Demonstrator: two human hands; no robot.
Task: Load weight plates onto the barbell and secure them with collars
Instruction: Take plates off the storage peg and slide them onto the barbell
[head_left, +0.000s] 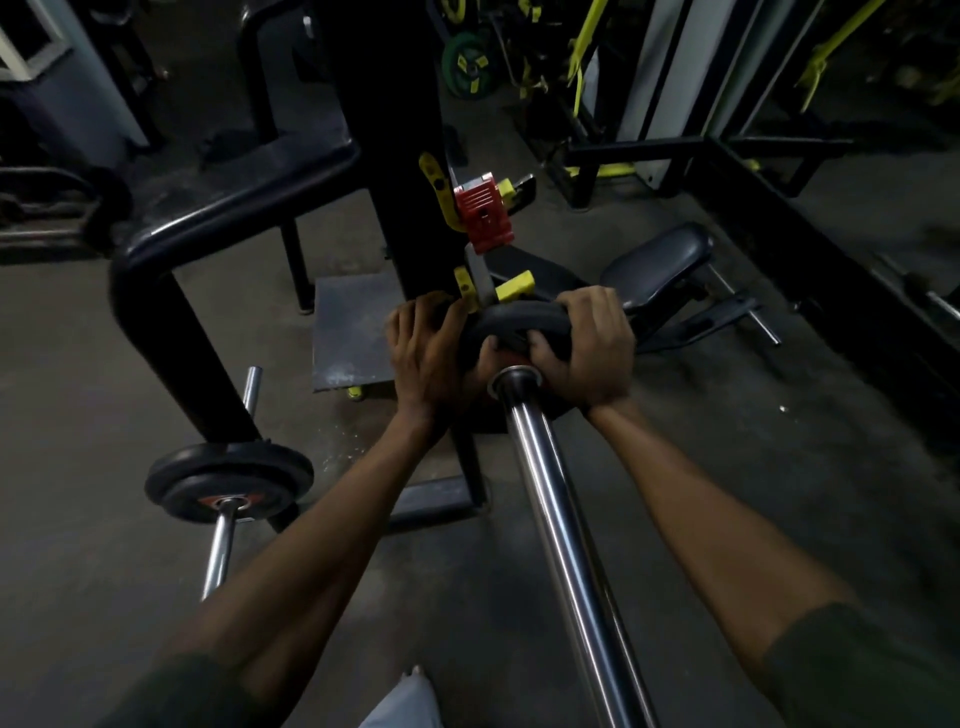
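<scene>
A chrome barbell sleeve (550, 499) runs from the bottom of the view up to its end at the centre. A black weight plate (519, 319) sits at that end of the sleeve, with a bit of red showing near its hub. My left hand (423, 356) grips the plate's left edge and my right hand (582, 345) grips its right edge, fingers curled over the rim. Most of the plate is hidden behind my hands. No collar can be made out on the sleeve.
A black rack upright (389, 130) with yellow hooks and a red block (483, 213) stands just behind the plate. At the lower left, a second bar carries black plates (228, 480). A padded bench (660, 262) lies to the right. A green plate (467, 62) hangs far back.
</scene>
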